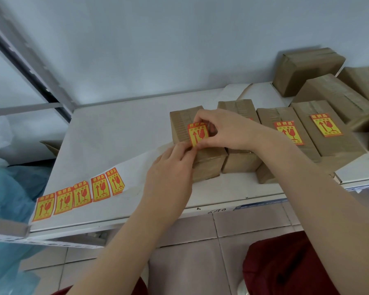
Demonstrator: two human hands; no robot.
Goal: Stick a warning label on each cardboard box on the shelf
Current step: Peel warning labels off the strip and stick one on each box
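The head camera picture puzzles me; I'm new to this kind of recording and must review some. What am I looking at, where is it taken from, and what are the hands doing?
There is no machine here: a person wears one wide-angle camera on the head, looking forward and down, so the bare arms reach in from the bottom. The white shelf holds taped cardboard boxes. The left hand and right hand together pinch one warning label, yellow and red, over the leftmost box. Two boxes further right already wear labels; the box between is partly hidden by the right hand. More boxes at the back right show none. A strip of spare labels lies at the shelf's front left.
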